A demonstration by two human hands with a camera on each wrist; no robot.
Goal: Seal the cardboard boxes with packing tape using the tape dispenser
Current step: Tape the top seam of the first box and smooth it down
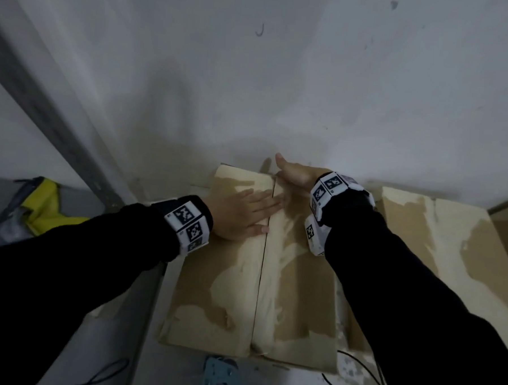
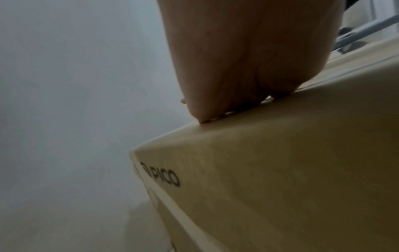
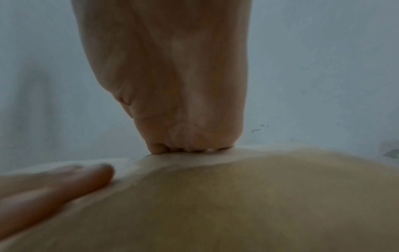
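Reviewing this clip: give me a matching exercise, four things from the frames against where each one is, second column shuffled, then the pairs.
1. left hand
2. right hand
3. second box
4. yellow item

A. by the shelf post, far left
B. flat on the left flap
C. at the far end of the seam
D. right of the box being pressed

Pairs: 1-B, 2-C, 3-D, 4-A

Storage or packing room, unfinished. Bare, scuffed white wall point(image 1: 282, 76) beyond the hands; grey metal shelf upright point(image 1: 45, 105) to their left; worn cardboard boxes point(image 1: 439, 231) under and right of them; loose cable point(image 1: 361, 374) nearer.
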